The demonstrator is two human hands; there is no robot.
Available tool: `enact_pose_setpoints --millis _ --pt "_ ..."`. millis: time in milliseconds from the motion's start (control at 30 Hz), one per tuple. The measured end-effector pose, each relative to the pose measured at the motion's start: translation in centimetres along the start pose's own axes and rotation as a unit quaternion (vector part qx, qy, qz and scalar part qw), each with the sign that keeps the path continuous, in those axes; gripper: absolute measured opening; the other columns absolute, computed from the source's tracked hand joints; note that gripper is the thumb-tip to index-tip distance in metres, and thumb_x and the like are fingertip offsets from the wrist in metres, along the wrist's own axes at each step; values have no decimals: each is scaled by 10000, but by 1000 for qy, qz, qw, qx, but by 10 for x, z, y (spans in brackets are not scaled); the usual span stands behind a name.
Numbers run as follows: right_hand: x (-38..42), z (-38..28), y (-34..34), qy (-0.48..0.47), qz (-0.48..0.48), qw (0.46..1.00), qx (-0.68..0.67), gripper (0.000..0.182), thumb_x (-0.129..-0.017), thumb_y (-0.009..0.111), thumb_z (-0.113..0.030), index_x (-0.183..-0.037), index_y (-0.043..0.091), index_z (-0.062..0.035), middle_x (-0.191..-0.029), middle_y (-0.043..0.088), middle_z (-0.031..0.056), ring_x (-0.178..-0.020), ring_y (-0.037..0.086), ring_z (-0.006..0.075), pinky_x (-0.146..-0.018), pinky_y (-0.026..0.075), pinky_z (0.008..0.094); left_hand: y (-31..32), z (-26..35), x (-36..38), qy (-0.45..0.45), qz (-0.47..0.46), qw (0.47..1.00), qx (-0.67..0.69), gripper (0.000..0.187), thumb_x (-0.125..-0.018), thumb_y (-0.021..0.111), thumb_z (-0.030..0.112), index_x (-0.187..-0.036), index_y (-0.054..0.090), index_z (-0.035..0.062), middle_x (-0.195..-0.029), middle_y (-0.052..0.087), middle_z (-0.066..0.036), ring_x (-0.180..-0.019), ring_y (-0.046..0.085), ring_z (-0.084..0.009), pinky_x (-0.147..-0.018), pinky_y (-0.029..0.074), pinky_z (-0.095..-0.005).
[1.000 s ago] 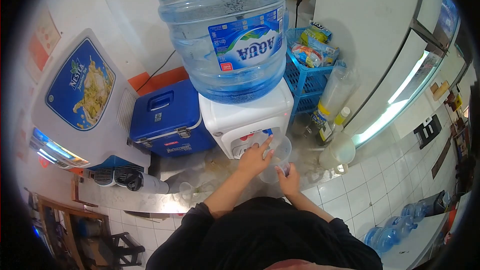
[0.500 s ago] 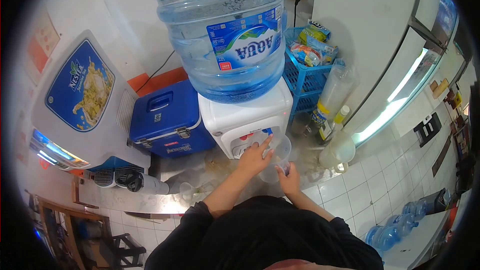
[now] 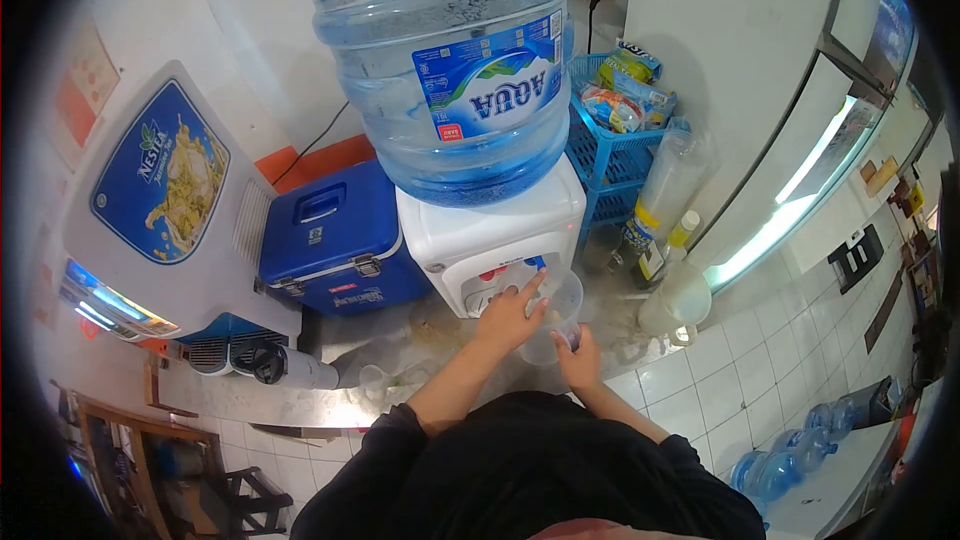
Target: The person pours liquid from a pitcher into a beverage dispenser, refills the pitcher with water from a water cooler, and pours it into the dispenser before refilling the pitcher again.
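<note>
My left hand (image 3: pixel 508 322) reaches to the front of the white water dispenser (image 3: pixel 490 230), fingers apart and holding nothing. Its outstretched index finger is at the blue tap (image 3: pixel 541 264), apparently touching it. Just beside it, my right hand (image 3: pixel 579 355) is closed on a clear plastic cup (image 3: pixel 566 292) at the dispenser's front. My left hand partly covers the cup, and I cannot make out water in it. A large upside-down water bottle (image 3: pixel 370 70) with a blue label stands on top of the dispenser.
Left are a blue cooler box (image 3: pixel 325 225), a drink machine (image 3: pixel 160 180) and a grey tumbler (image 3: pixel 300 367). Right stand a blue basket rack (image 3: pixel 610 165) with packets, a yellow-capped bottle (image 3: pixel 684 228) and a translucent pitcher (image 3: pixel 672 300). The counter edge (image 3: pixel 300 405) runs before me.
</note>
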State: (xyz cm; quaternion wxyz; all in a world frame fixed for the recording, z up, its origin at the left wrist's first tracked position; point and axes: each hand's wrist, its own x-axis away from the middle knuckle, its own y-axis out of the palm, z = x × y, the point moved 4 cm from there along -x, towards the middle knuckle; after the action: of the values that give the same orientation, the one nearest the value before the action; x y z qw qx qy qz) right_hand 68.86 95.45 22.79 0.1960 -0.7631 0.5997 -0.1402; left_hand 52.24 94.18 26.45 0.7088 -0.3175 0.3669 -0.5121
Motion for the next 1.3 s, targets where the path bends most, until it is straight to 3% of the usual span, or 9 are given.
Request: enact_pose_setpoints --millis 433,900,1100,1300 --pt "0 2 1 -7 0 1000 -20 323 -787 692 -262 -894 528 -5 -673 584 124 -587 541 175 -571 445 327 -4 4 1 3 25 1000 -14 526 -853 485 418 -1357 364 328 -772 568 -194 -723 594 -380 -653 490 -455" --pt "-1 12 5 -33 13 999 -4 267 -794 682 -206 -881 530 -5 -658 556 74 -584 489 119 -552 421 290 1 1 0 16 21 1000 -8 522 -856 482 414 -1356 364 324 -739 557 -188 -708 588 -378 -641 484 -459" --pt "-1 18 8 -9 -4 999 -35 243 -805 675 -187 -887 527 -12 -658 549 37 -588 478 94 -546 413 272 -8 7 2 -26 -8 1000 -13 531 -849 491 408 -1357 361 323 -757 563 -196 -726 592 -385 -642 484 -465" --pt "-1 11 4 -29 5 1000 2 286 -796 686 -233 -883 529 -11 -661 562 73 -583 500 134 -560 427 295 -4 3 1 15 23 1000 -8 532 -850 488 413 -1358 360 323 -774 568 -202 -730 593 -386 -653 484 -465"
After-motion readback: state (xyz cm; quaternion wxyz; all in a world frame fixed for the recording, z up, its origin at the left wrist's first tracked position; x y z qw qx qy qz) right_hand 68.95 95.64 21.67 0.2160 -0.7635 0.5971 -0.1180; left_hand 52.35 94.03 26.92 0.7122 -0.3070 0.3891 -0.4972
